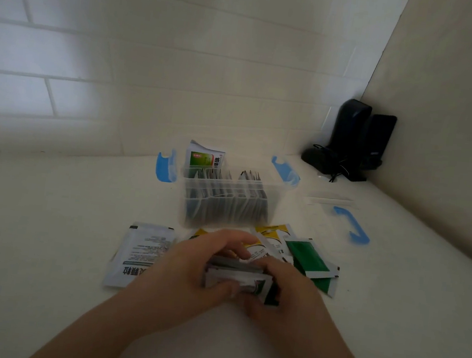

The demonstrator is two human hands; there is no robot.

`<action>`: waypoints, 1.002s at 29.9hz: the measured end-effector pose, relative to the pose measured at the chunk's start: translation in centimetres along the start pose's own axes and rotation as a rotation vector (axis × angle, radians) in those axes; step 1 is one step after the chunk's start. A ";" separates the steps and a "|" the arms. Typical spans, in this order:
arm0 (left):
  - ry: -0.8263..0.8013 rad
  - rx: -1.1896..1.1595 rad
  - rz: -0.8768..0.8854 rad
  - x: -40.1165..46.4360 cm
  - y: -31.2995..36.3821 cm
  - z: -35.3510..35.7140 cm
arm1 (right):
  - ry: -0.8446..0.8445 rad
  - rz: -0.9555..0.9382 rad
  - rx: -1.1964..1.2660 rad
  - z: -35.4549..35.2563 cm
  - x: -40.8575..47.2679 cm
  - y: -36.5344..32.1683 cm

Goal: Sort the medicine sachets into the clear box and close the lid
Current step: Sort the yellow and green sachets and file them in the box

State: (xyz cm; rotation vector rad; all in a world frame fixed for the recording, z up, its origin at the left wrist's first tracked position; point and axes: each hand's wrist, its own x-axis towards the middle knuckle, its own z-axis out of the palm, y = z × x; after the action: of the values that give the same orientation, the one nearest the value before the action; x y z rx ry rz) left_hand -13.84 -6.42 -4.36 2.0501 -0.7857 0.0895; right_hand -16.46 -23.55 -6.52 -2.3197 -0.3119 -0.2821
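While both hands work close to the body, the left hand (189, 267) and right hand (283, 293) curl round 1 small stack of sachets (236, 279), gripping it from either side just above the white counter (48, 216). Beyond them loose sachets lie flat: a white sachet (138, 250) on the left, yellow sachets (271, 235), green sachets (308, 257) on the right. Farther back stands the clear box (229, 201), open, with upright sachets filed inside and 2 blue latches (165, 168) flipped outward. Its clear lid (340, 211) lies to the right, well apart.
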 end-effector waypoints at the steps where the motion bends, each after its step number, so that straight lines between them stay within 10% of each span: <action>1: -0.019 0.019 -0.014 0.0 0.0 0.1 | -0.017 0.016 -0.024 0.5 0.1 0.3; 12: 0.072 0.160 0.012 0.1 -0.5 0.1 | 0.083 -0.036 -0.060 -0.2 -0.1 -0.3; 19: 0.219 -0.216 -0.070 0.3 0.5 -0.2 | -0.140 0.169 0.693 -1.8 0.2 -3.0; 25: 0.259 -0.446 -0.115 1.4 2.8 0.0 | 0.074 0.060 0.639 -1.5 1.3 -5.1; 30: 0.265 -0.040 -0.032 4.5 2.5 -5.0 | 0.078 0.056 0.481 -3.4 5.9 -7.3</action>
State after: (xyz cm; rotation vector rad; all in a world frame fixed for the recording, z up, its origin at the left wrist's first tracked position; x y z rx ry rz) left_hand -10.55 -5.68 2.00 1.9614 -0.5852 0.3189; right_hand -13.51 -20.23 2.39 -1.8359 -0.2436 -0.2382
